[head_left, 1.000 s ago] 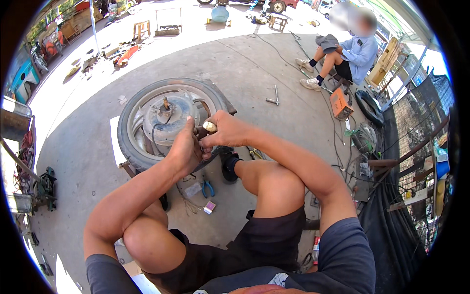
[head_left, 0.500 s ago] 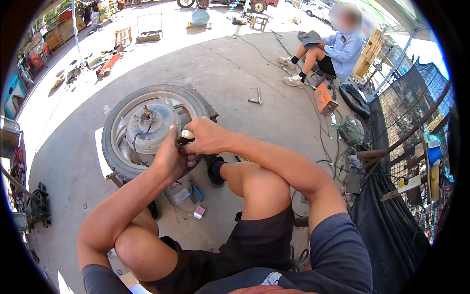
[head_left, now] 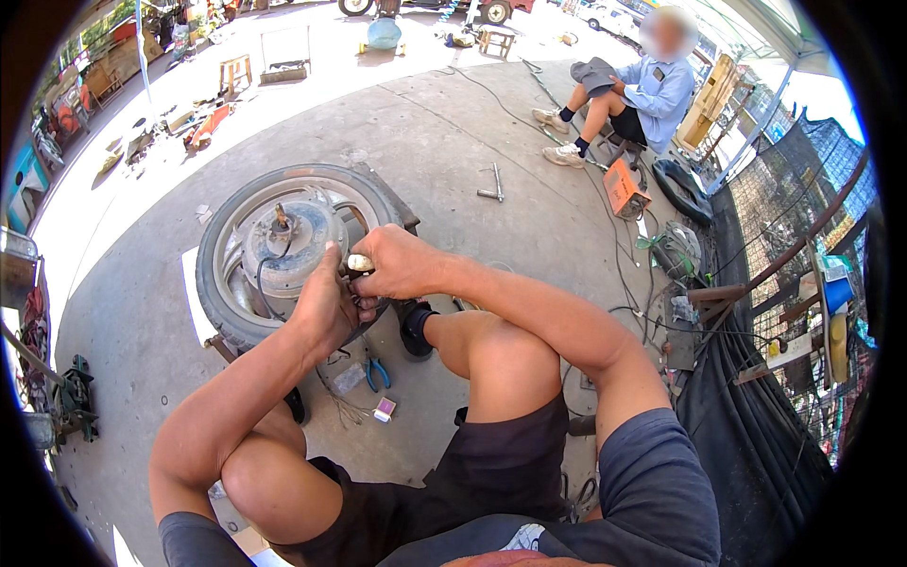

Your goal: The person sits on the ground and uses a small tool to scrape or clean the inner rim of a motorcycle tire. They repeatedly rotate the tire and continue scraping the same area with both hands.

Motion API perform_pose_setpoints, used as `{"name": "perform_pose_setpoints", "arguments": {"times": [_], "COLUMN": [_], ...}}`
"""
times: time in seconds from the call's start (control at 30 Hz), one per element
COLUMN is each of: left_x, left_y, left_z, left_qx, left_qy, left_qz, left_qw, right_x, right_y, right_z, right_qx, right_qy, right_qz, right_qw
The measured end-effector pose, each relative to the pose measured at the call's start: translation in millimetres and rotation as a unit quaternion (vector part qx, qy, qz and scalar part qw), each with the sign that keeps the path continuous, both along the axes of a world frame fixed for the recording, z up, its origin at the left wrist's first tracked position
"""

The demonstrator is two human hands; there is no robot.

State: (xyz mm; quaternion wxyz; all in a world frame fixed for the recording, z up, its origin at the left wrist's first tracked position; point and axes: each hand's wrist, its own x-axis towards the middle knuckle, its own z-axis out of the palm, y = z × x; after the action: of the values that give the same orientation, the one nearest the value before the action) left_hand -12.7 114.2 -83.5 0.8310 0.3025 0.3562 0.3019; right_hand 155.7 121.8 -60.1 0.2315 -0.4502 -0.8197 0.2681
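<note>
From afar, I see my right hand (head_left: pixel 395 265) with fingers clamped on a pale-ended handle (head_left: pixel 359 263); my left hand (head_left: pixel 326 304) I can't tell. The wheel (head_left: pixel 293 253) lies flat, far-left; this apparent close two-handed work calls for steadiness next.

pale-tipped handle (head_left: pixel 360 263) — mostly hidden in the right grip (head_left: pixel 402 262); wheel (head_left: pixel 299 248) — partly covered by the left grip (head_left: pixel 326 300).

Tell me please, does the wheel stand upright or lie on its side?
On its side: the wheel shows its whole round face upward, with the axle sticking up from its middle.
</note>
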Motion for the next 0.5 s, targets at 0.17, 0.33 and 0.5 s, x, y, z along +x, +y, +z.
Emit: {"name": "perform_pose_setpoints", "arguments": {"times": [0.17,0.33,0.5], "left_x": [0.8,-0.9,-0.5], "left_y": [-0.9,-0.3,-1.4], "left_z": [1.5,1.1,1.7], "left_qx": [0.002,0.006,0.004], "left_qy": [0.005,0.0,0.002], "left_qz": [0.005,0.008,0.009], "left_qw": [1.0,1.0,1.0], "right_x": [1.0,-0.8,1.0], "right_y": [0.5,-1.0,-1.4], "right_z": [-3.0,2.8,3.1], "right_qx": [0.017,0.019,0.006], "right_qy": [0.018,-0.006,-0.006], "right_qz": [0.007,0.0,0.002], "right_qw": [1.0,1.0,1.0]}}
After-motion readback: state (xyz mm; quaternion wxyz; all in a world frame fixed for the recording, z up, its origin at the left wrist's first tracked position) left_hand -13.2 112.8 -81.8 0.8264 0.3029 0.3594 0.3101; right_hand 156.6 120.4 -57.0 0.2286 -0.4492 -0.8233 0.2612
